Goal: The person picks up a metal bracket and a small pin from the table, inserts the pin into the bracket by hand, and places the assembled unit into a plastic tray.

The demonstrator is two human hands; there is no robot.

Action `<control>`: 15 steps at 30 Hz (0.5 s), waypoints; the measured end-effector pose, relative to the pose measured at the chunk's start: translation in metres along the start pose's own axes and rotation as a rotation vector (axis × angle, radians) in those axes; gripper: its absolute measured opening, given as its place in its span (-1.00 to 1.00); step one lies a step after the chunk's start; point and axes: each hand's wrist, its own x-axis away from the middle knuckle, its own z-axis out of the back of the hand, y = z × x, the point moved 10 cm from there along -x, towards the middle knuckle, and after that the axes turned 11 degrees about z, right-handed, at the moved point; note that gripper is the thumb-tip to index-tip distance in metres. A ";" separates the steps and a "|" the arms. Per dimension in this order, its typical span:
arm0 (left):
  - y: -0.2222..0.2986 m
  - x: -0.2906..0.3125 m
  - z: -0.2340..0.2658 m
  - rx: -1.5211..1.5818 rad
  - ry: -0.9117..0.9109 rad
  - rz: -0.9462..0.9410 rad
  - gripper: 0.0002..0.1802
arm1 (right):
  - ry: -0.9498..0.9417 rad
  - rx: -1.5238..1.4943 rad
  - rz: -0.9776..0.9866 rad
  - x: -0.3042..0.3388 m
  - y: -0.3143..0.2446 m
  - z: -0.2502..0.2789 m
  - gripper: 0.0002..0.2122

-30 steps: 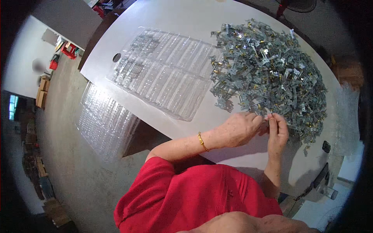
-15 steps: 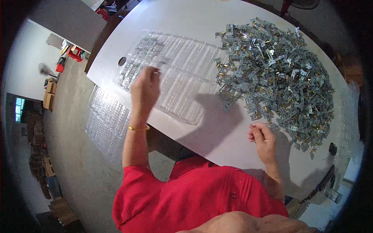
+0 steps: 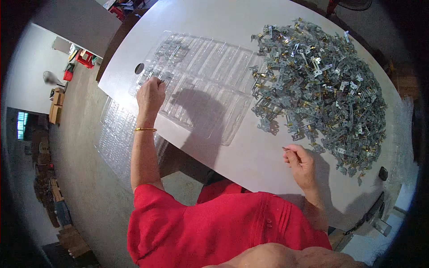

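On the white table (image 3: 241,165) lies a clear plastic tray (image 3: 230,73) with long compartments. Small metal brackets (image 3: 172,49) fill its left end. My left hand (image 3: 151,93), with a gold bangle on the wrist, is over the tray's near left part, its fingers pinched down among the brackets; whatever they hold is hidden. My right hand (image 3: 301,164) hovers over the table just in front of a big heap of metal brackets (image 3: 321,89) with brass-coloured bits. Its thumb and forefinger are closed together, with something tiny and dark at the tips that I cannot make out.
More clear plastic trays (image 3: 116,138) stand lower, beyond the table's left edge. A round dark hole (image 3: 139,68) pierces the tabletop near the left end. At the right edge sits a small black object (image 3: 383,173). A fan (image 3: 50,78) stands far left.
My left hand has moved left and slightly down, from the tray's middle to the brackets at its left end. My right hand has barely moved and stays closed.
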 end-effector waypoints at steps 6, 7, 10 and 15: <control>-0.008 -0.005 -0.016 -0.091 -0.032 0.023 -0.77 | -0.053 0.037 0.086 -0.003 -0.007 -0.002 -0.85; -0.006 -0.006 -0.018 -0.070 -0.037 0.021 -0.78 | -0.062 0.059 0.112 -0.004 -0.010 -0.002 -0.86; 0.001 -0.006 -0.019 -0.051 -0.060 0.015 -0.78 | -0.069 0.086 0.126 -0.003 -0.011 -0.002 -0.86; 0.002 -0.004 -0.025 -0.090 -0.110 0.038 -0.78 | -0.075 0.088 0.140 -0.004 -0.017 -0.003 -0.88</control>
